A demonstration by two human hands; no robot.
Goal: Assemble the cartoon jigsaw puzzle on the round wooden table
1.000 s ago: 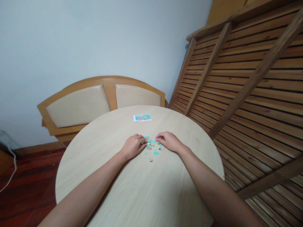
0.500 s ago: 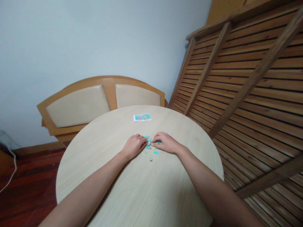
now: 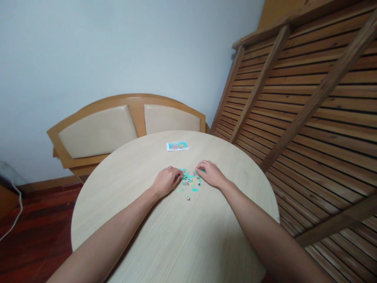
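Small jigsaw pieces (image 3: 192, 183), mostly turquoise with bits of yellow and pink, lie in a loose heap on the round table. At the heap's left edge my left hand (image 3: 167, 181) is closed, its fingertips pinched on what looks like a jigsaw piece, mostly hidden. My right hand (image 3: 209, 173) rests at the upper right of the heap with thumb and fingers drawn together; whatever they hold is too small to make out. Nearer to me lies a little joined cluster of pieces (image 3: 187, 197), apart from the heap.
A picture sheet (image 3: 177, 146) with a turquoise cartoon print lies farther back on the pale round table (image 3: 165, 243). Behind the table stands a padded headboard (image 3: 100, 131). A slatted wooden frame (image 3: 294, 114) leans at the right, and a white cable hangs at the left.
My right hand has drawn away from my left, to the right and slightly back, uncovering more of the heap. My left hand has barely moved.
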